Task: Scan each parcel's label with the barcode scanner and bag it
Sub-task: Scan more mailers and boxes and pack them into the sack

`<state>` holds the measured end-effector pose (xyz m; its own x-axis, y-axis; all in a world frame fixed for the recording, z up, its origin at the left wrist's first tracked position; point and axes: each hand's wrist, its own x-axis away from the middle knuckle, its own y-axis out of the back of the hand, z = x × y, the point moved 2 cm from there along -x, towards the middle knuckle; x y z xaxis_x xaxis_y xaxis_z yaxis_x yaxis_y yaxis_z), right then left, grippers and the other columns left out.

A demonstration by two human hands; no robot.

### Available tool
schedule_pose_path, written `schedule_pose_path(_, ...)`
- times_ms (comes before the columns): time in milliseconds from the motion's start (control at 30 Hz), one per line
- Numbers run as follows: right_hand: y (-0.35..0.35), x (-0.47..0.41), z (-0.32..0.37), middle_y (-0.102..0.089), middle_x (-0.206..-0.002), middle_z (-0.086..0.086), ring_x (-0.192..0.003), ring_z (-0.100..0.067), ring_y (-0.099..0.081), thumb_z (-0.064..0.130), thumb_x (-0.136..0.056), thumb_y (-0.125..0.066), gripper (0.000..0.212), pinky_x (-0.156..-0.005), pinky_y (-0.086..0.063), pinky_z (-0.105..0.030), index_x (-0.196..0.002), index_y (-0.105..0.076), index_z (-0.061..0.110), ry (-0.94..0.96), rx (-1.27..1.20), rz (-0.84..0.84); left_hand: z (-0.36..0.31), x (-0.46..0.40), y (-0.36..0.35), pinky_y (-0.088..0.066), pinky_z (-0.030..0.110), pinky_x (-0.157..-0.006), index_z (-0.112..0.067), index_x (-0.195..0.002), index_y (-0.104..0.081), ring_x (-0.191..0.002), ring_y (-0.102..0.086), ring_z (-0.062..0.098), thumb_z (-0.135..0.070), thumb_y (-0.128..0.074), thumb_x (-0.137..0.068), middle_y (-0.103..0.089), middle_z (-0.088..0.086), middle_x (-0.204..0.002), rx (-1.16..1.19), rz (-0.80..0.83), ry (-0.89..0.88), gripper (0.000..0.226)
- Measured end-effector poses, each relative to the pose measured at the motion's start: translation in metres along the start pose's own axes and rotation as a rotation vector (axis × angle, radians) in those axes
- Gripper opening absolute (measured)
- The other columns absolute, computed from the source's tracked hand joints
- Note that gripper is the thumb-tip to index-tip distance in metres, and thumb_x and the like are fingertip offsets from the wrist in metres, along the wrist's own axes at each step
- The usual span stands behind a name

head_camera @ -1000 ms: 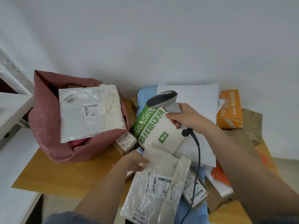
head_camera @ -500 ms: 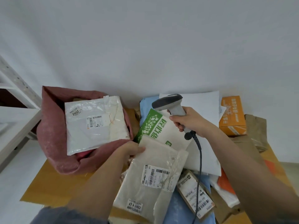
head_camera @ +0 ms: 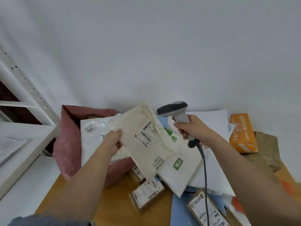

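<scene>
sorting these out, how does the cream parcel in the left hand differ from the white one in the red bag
The cream parcel is lifted, tilted, pinched by the left hand; the white parcel rests in the red bag. Cream is matte; white is glossy. Both are flat mailers with printed labels.

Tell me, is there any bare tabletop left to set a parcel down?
Yes: bare wood between the pink bag and the small brown box. Right of that it's crowded with mailers and boxes up to the orange box.

Cream parcel (head_camera: 143, 141), grey scanner (head_camera: 176, 111), dusty-pink bag (head_camera: 68, 144), orange box (head_camera: 241, 129), possibly green-printed white mailer (head_camera: 180, 170).
</scene>
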<state>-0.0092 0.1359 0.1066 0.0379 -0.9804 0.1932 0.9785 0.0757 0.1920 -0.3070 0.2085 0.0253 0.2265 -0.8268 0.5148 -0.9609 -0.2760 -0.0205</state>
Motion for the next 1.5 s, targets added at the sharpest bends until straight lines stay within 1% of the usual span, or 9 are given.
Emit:
schedule_pose_path(67, -0.004, 0.001, 0.006, -0.053, -0.064, -0.006, -0.048, -0.011, -0.043, 0.013, -0.089, -0.063, 0.007, -0.052, -0.045, -0.025, -0.089, -0.060, 0.007, 0.015, 0.012, 0.001, -0.007, 0.001, 0.005, -0.036, 0.013, -0.036, -0.014, -0.095, -0.053, -0.052, -0.040, 0.008, -0.020, -0.053, -0.099, -0.052, 0.003, -0.076, 0.136, -0.006, 0.010, 0.007)
schedule_pose_path(200, -0.012, 0.004, 0.015, -0.053, -0.063, -0.006, -0.049, -0.013, -0.044, 0.019, -0.091, -0.063, 0.017, -0.053, -0.045, -0.028, -0.083, -0.055, 0.007, 0.048, 0.004, 0.028, -0.017, 0.007, 0.010, -0.033, 0.010, -0.033, -0.015, -0.085, -0.051, -0.028, -0.035, 0.003, -0.022, -0.048, -0.102, -0.045, 0.000, -0.069, 0.382, -0.023, 0.001, 0.018)
schedule_pose_path(300, -0.018, 0.006, 0.021, -0.051, -0.063, -0.006, -0.050, -0.014, -0.043, 0.025, -0.091, -0.065, 0.024, -0.054, -0.043, -0.029, -0.081, -0.053, 0.007, 0.045, -0.024, 0.053, -0.021, 0.011, 0.012, -0.034, 0.010, -0.033, -0.017, -0.092, -0.054, -0.033, -0.035, 0.003, -0.020, -0.045, -0.103, -0.051, -0.001, -0.077, 0.571, -0.003, -0.008, 0.015)
schedule_pose_path(400, -0.023, 0.010, 0.026, -0.051, -0.063, -0.005, -0.050, -0.013, -0.042, 0.028, -0.092, -0.065, 0.025, -0.052, -0.044, -0.027, -0.083, -0.054, 0.008, 0.048, -0.048, 0.057, -0.021, 0.015, 0.012, -0.039, 0.012, -0.037, -0.018, -0.100, -0.056, -0.055, -0.038, 0.006, -0.020, -0.047, -0.102, -0.056, -0.001, -0.084, 0.675, -0.008, -0.017, 0.009)
schedule_pose_path(567, -0.031, 0.021, 0.033, -0.049, -0.051, 0.002, -0.047, -0.011, -0.040, 0.024, -0.094, -0.061, 0.029, -0.050, -0.043, -0.024, -0.071, -0.052, 0.010, 0.047, -0.097, 0.089, -0.016, 0.027, 0.009, -0.049, 0.022, -0.067, -0.017, -0.115, -0.052, -0.070, -0.046, 0.010, -0.018, -0.047, -0.102, -0.056, 0.001, -0.091, 0.705, -0.039, -0.065, 0.014)
schedule_pose_path(800, -0.037, 0.032, 0.041, -0.048, -0.049, 0.002, -0.045, -0.012, -0.039, 0.020, -0.095, -0.060, 0.033, -0.050, -0.042, -0.025, -0.065, -0.050, 0.009, 0.052, -0.119, 0.116, -0.006, 0.032, 0.016, -0.052, 0.028, -0.077, -0.011, -0.139, -0.044, -0.074, -0.048, 0.012, -0.015, -0.048, -0.102, -0.051, 0.004, -0.100, 0.733, -0.072, -0.100, 0.037)
schedule_pose_path(1167, -0.043, 0.042, 0.057, -0.048, -0.050, 0.001, -0.046, -0.013, -0.039, 0.021, -0.095, -0.060, 0.032, -0.053, -0.043, -0.027, -0.066, -0.051, 0.010, 0.072, -0.046, 0.117, 0.000, 0.030, 0.037, -0.053, 0.027, -0.074, -0.016, -0.138, -0.045, -0.075, -0.046, 0.012, -0.017, -0.051, -0.100, -0.050, 0.006, -0.116, 0.831, -0.141, -0.067, 0.038)
schedule_pose_path(1367, -0.052, 0.037, 0.059, -0.046, -0.048, 0.002, -0.045, -0.013, -0.039, 0.021, -0.095, -0.060, 0.034, -0.050, -0.043, -0.025, -0.064, -0.051, 0.009, 0.067, -0.034, 0.087, 0.003, 0.026, 0.044, -0.052, 0.026, -0.066, -0.015, -0.137, -0.044, -0.074, -0.047, 0.012, -0.015, -0.051, -0.100, -0.051, 0.006, -0.112, 0.848, -0.143, -0.047, 0.038)
schedule_pose_path(1500, -0.059, 0.028, 0.059, -0.046, -0.051, -0.002, -0.044, -0.013, -0.040, 0.023, -0.095, -0.060, 0.036, -0.050, -0.044, -0.025, -0.064, -0.050, 0.008, 0.073, -0.042, 0.070, 0.003, 0.020, 0.053, -0.054, 0.028, -0.077, -0.018, -0.125, -0.050, -0.070, -0.044, 0.013, -0.012, -0.050, -0.100, -0.052, 0.002, -0.100, 0.817, -0.182, -0.034, 0.026)
